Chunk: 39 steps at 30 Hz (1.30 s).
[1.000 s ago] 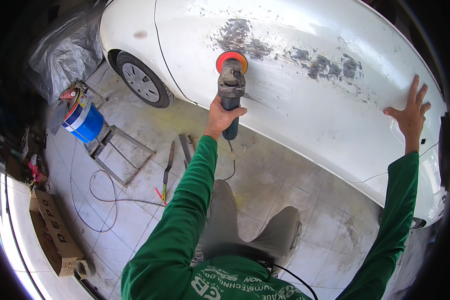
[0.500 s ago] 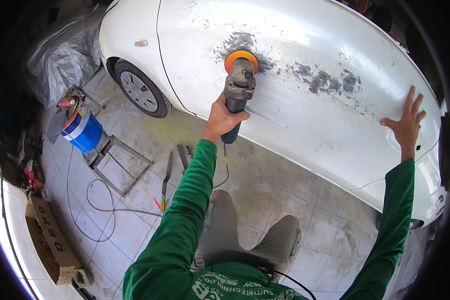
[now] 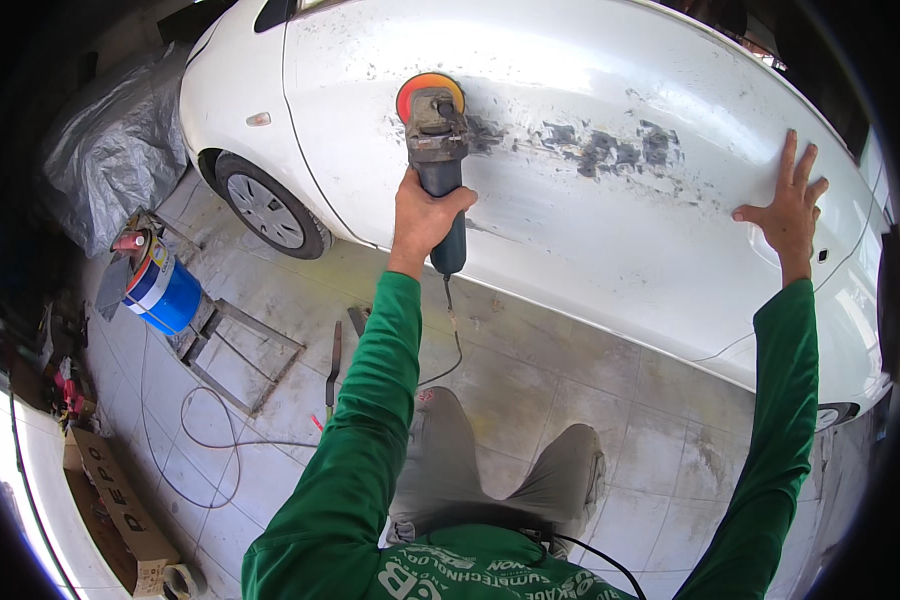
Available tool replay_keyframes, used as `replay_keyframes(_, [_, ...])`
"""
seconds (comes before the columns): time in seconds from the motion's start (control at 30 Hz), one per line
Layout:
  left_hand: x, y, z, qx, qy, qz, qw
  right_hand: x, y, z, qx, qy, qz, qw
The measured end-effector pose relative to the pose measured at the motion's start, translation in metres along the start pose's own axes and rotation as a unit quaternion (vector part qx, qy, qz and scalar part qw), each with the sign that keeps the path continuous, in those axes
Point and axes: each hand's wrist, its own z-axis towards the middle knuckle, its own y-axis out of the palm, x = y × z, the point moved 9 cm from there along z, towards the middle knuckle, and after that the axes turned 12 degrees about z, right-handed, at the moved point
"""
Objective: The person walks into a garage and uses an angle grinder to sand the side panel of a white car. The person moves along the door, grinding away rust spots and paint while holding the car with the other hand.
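Head view: your left hand (image 3: 425, 215) grips the sander (image 3: 436, 150); right hand (image 3: 788, 215) lies spread wide on the door panel (image 3: 610, 230). Tilt the pad and it may gouge.

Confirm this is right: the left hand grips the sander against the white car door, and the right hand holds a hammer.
Not quite. In the head view the right hand holds nothing; it rests flat, fingers spread, on the white car door. The left hand does grip the sander against it.
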Motion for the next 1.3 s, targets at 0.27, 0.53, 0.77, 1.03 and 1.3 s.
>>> replay_keyframes(0.27, [0.072,0.163,-0.087,-0.105,0.11,0.102,0.983,0.016,-0.008,0.003,-0.056,-0.055,-0.031,0.996])
replay_keyframes(0.53, [-0.013,0.115,-0.081,-0.025,-0.002,0.024,0.999,0.094,-0.003,-0.031,0.043,-0.011,0.063,0.997])
replay_keyframes(0.77, [0.036,0.158,-0.106,-0.066,0.067,0.097,0.991,0.102,0.0,-0.042,0.068,-0.044,0.094,0.992])
replay_keyframes(1.03, [0.024,0.156,-0.104,-0.064,0.054,0.07,0.994,0.097,-0.007,-0.05,0.062,-0.046,0.119,0.99])
replay_keyframes(1.3, [0.014,0.174,-0.124,-0.035,0.061,0.053,0.996,0.096,-0.003,-0.046,0.05,-0.037,0.106,0.992])
